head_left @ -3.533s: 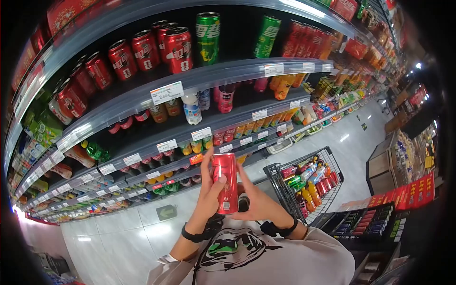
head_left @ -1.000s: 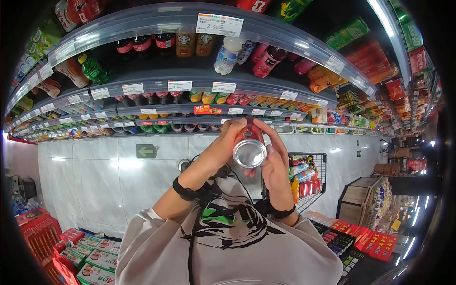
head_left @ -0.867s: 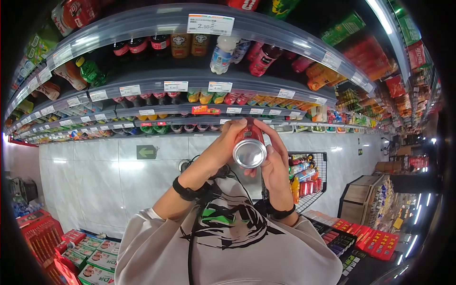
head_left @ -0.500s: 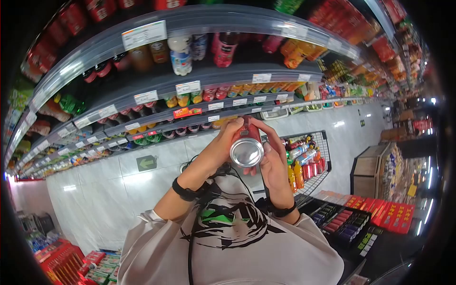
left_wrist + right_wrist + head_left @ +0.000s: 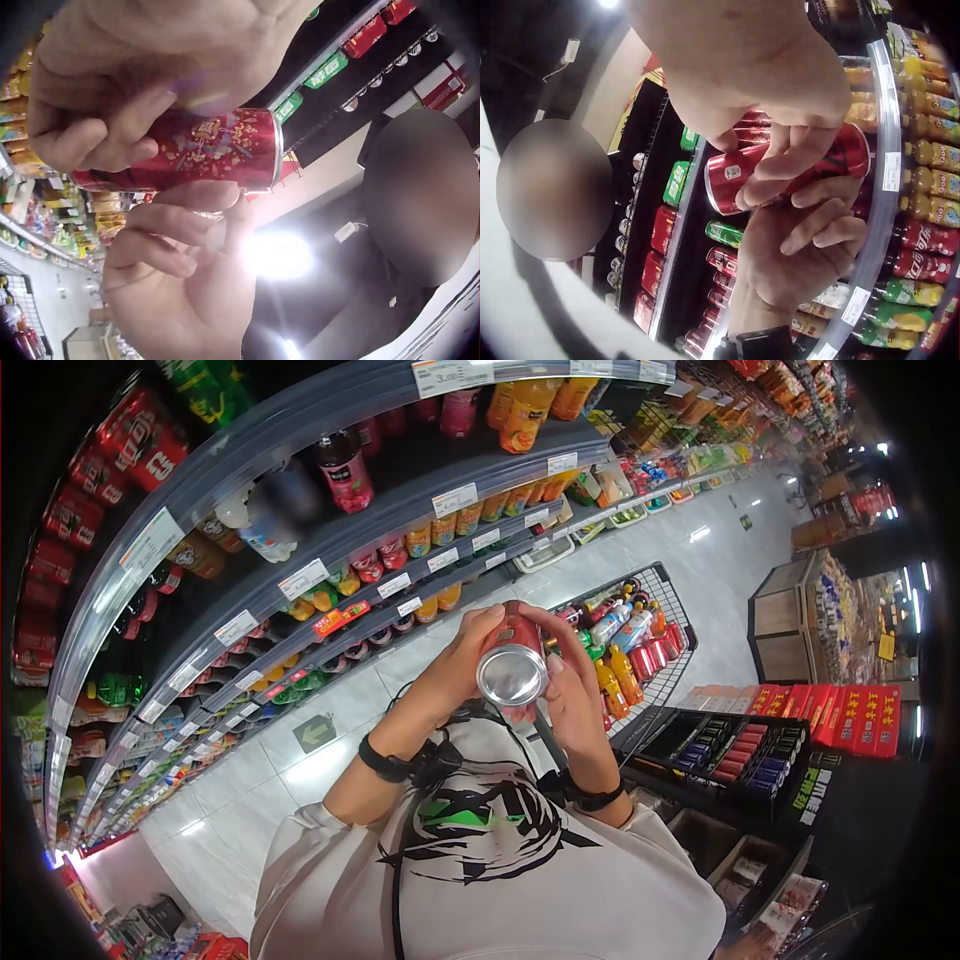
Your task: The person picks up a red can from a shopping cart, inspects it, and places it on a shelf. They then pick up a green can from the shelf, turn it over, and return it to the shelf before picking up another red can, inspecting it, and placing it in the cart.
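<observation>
Two hands, left hand (image 5: 460,665) and right hand (image 5: 570,695), one red can (image 5: 512,660), one wire cart (image 5: 680,615)

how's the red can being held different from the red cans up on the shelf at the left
The held can lies tipped, its silver base toward the head camera; the shelf cans stand in rows on their shelf. The held can is gripped by the left hand and the right hand; the shelf cans are untouched. Both are red drink cans.
</observation>
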A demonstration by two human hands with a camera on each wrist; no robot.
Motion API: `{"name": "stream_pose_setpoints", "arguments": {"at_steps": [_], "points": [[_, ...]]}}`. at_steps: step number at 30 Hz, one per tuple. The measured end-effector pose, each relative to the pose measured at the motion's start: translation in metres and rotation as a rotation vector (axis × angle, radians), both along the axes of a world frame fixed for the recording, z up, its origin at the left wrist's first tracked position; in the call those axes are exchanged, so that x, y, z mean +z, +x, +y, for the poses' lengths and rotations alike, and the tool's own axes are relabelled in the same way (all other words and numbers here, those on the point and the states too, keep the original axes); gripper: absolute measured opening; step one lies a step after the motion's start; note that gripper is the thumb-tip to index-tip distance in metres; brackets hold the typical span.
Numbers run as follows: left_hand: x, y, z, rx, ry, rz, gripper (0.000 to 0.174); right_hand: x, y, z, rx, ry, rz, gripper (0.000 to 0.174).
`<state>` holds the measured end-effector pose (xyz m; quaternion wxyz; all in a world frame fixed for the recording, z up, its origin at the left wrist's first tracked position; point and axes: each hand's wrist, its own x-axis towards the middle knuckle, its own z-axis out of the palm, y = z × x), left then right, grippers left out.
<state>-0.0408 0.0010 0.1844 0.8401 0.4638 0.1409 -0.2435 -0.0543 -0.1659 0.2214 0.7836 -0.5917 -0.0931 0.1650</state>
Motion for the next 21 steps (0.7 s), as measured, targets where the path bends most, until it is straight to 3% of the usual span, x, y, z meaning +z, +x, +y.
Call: {"name": "stream_pose_setpoints", "arguments": {"at_steps": [9, 11, 14, 16, 18, 20, 21], "points": [[0.006, 0.012, 0.002, -0.115, -0.071, -0.029, 0.055, -0.002, 0.010, -0.004, -0.027, -0.018, -0.033, 0.056], [-0.002, 0.013, 0.009, -0.144, -0.083, -0.039, 0.062, -0.001, 0.010, -0.001, -0.033, -0.019, -0.031, 0.056], [-0.012, 0.017, 0.014, -0.190, 0.026, -0.038, 0.065, 0.000, 0.012, 0.000, -0.015, -0.051, -0.026, 0.059], [0.003, 0.015, 0.008, 0.058, 0.162, -0.331, 0.069, -0.006, 0.014, 0.001, -0.031, -0.064, -0.104, 0.063], [0.017, 0.012, 0.014, 0.094, 0.052, -0.315, 0.066, -0.001, 0.017, 0.001, 0.040, -0.033, -0.130, 0.073], [0.011, 0.009, 0.024, 0.082, 0.460, -0.534, 0.063, 0.005, 0.014, 0.007, 0.101, -0.213, -0.045, 0.083], [0.013, 0.008, 0.027, 0.085, 0.462, -0.548, 0.063, -0.006, 0.014, 0.015, 0.036, -0.149, -0.074, 0.090]]}}
